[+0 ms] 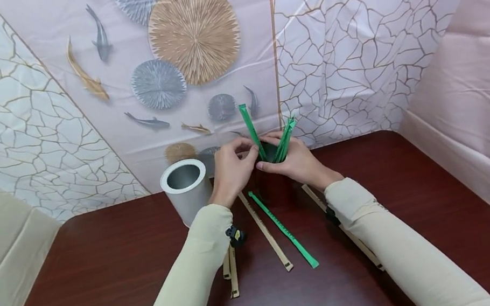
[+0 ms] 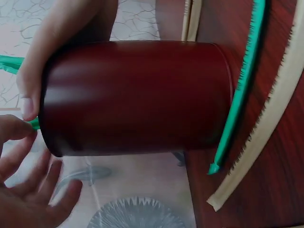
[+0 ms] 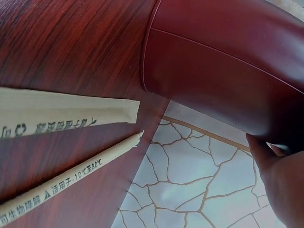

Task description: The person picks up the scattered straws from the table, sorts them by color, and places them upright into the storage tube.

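Head view: left hand (image 1: 234,170) pinches a green straw (image 1: 250,127), slightly tilted, at the mouth of the dark red cup (image 2: 137,95); right hand (image 1: 300,164) curls round its rim, green bundle (image 1: 286,139) between thumb and fingers.

Hands (image 2: 31,199) at dk-red cyl (image 2: 137,97); grn strip (image 2: 36,124)

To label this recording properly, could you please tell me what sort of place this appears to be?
It looks like an indoor corner, perhaps a makeshift filming setup: a creased, patterned backdrop hangs behind a dark red-brown table, and plain cloth hangs at either side.
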